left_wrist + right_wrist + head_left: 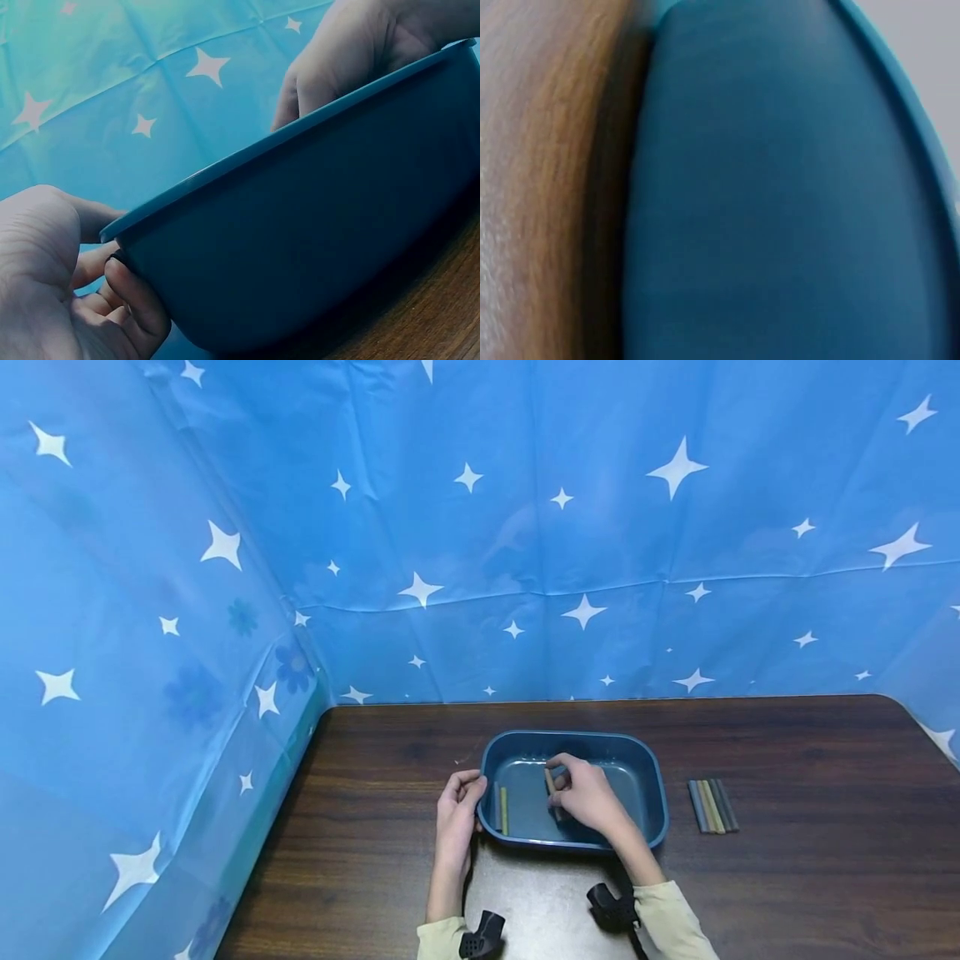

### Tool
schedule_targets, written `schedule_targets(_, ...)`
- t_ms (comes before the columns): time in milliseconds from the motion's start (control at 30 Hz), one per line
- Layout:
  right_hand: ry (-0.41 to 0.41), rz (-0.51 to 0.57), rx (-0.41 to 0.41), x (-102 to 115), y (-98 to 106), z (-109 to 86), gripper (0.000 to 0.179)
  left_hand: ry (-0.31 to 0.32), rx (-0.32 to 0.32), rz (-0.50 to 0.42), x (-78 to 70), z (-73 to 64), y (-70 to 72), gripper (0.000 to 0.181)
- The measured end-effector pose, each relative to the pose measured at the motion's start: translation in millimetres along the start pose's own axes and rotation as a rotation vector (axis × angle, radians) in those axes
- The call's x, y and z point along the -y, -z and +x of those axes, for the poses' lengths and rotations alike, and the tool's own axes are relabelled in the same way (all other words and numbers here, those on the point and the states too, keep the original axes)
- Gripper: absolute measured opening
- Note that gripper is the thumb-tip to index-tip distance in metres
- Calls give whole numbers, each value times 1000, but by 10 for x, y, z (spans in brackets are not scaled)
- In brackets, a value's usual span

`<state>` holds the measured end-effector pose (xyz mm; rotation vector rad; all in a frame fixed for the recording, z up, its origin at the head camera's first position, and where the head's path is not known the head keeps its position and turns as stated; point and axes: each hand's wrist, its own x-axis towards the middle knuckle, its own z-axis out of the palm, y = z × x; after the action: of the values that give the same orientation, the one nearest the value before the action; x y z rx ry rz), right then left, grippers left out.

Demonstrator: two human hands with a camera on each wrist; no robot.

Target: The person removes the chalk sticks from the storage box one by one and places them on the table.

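A dark blue basin (570,842) with rounded corners stands on the table. My left hand (456,814) grips its left end; in the left wrist view, thumb and fingers are at the rim's corner. Inside the basin, my right hand (588,793) pinches a short tan stick (551,781) between thumb and fingers, tilted over the basin floor. A yellow-green stick (504,811) lies near the basin's left wall, with a darker bluish stick (496,802) beside it. In the left wrist view the basin's wall hides my right fingertips.
To the right of the basin, several similar sticks (713,807) in grey-blue, yellowish and dark grey lie side by side on the dark wooden table (825,860). A blue curtain (480,543) with white stars hangs behind the table and along its left side.
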<state>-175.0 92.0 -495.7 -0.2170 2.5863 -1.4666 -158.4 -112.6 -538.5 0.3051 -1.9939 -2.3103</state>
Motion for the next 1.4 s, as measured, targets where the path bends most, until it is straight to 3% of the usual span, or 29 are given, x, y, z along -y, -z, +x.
schedule_targets(333, -15, 272, 7, -97, 289, -153, 49, 2, 7, -11, -31, -21, -39, 32)
schedule_targets(533, -41, 347, -20, -166, 453, -187, 52, 8, -1, 1, -30, -28, -30, 31)
schedule_targets(1033, -42, 381, -110, -257, 915, -366, 54, 10, -16, 10, -13, -13, -33, 30)
schedule_targets(1400, -43, 370, -160, -365, 1108, -422, 55, 6, -19, -3, -1, -5, -40, 30)
